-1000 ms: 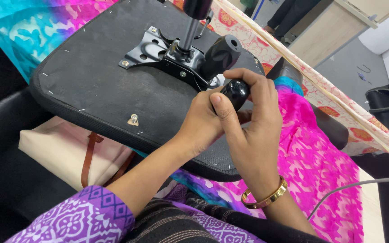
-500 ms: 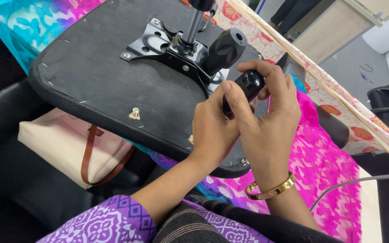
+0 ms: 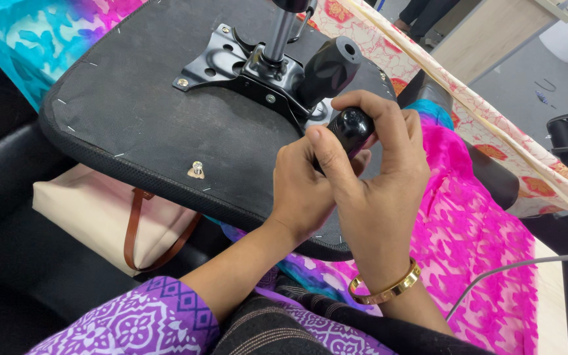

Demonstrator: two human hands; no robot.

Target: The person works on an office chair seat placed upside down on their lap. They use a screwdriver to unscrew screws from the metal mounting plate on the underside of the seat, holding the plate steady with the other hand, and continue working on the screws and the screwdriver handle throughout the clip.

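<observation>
Knob (image 3: 352, 125), black and round, sits at the right edge of the upturned seat (image 3: 139, 125), beside the metal plate (image 3: 231, 69) and its post (image 3: 279, 36). I have both hands on it: my right hand (image 3: 379, 197) is wrapped over the top, thumb and fingers closed around it, while my left hand (image 3: 300, 190) is cupped against it from below, likely to steady it. The seat lies underside up, which puts the hardware within reach. A bag (image 3: 93, 217) lies underneath.
</observation>
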